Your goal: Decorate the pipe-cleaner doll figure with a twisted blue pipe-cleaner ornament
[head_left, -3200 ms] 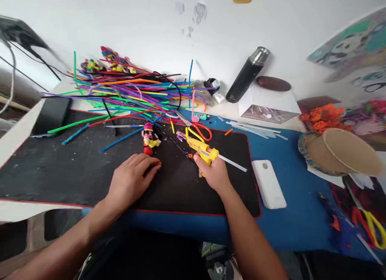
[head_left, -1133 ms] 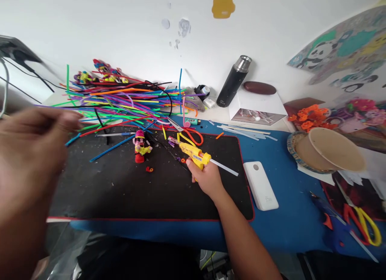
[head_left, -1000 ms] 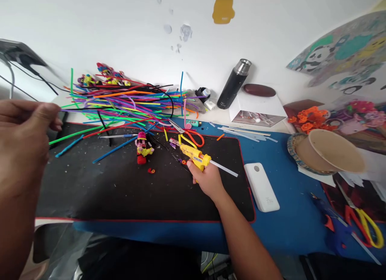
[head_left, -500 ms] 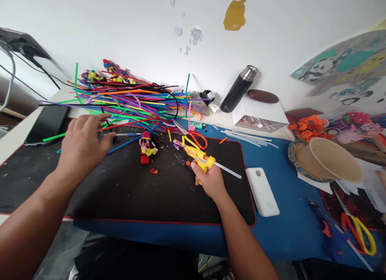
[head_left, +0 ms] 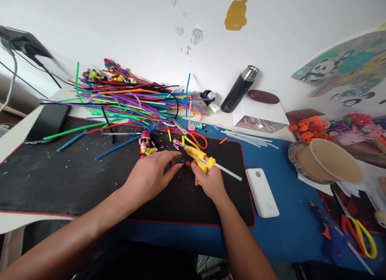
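Note:
My right hand (head_left: pixel 212 183) is wrapped round the handle of a yellow hot glue gun (head_left: pixel 197 155); a clear glue stick (head_left: pixel 227 171) juts from its back end. The nozzle points up and left. Just left of the gun, my left hand (head_left: pixel 152 173) hovers over the mat with thumb and fingers apart, nothing visible between them. Small purple (head_left: pixel 182 162) and orange curls (head_left: pixel 188 163) lie by its fingertips. Behind this hand stands a small pipe-cleaner doll (head_left: pixel 145 140) with a pink hat, its lower part hidden.
A heap of coloured pipe cleaners (head_left: pixel 129 99) lies along the wall. Orange-handled scissors (head_left: pixel 199 141) rest beyond the glue gun. To the right are a white power bank (head_left: pixel 263 192), a black flask (head_left: pixel 239 89), a bowl (head_left: pixel 334 159) and a blue glue gun (head_left: pixel 330 235).
My left hand has moved right, from the pipe cleaners to beside the yellow glue gun, and now covers the doll's lower part. My right hand and the gun have stayed nearly still.

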A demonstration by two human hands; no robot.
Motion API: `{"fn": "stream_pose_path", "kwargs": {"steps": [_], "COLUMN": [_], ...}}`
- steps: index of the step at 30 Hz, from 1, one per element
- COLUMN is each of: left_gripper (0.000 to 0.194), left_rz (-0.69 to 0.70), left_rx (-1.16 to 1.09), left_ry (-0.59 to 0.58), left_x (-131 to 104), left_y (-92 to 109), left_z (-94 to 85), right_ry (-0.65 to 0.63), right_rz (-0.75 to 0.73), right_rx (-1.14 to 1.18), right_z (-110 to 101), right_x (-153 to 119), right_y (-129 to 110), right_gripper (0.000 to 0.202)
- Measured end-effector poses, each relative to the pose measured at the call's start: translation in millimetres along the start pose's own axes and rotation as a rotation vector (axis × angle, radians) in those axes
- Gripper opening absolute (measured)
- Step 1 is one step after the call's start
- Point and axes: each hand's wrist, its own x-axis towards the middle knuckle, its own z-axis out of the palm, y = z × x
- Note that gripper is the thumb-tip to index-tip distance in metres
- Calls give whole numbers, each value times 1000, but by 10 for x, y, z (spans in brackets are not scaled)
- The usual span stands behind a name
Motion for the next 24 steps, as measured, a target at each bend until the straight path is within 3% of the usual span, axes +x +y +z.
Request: {"fn": "stream_pose_path", "kwargs": {"steps": [12, 24], "left_gripper": [20, 22], "left_rz": [-213, -253], "left_rx": [-483, -516], "left_ry": [-182, -187], "left_x": [97, 94], "left_y": [104, 97], "left_z": [67, 74], "right_ry": [-17, -10], "right_rz": [-44, -54], "right_rx": [25, 14], "right_z": [3, 16], "right_x": [-29, -25], "right_y": [-31, 16], "right_gripper": [32, 35]}}
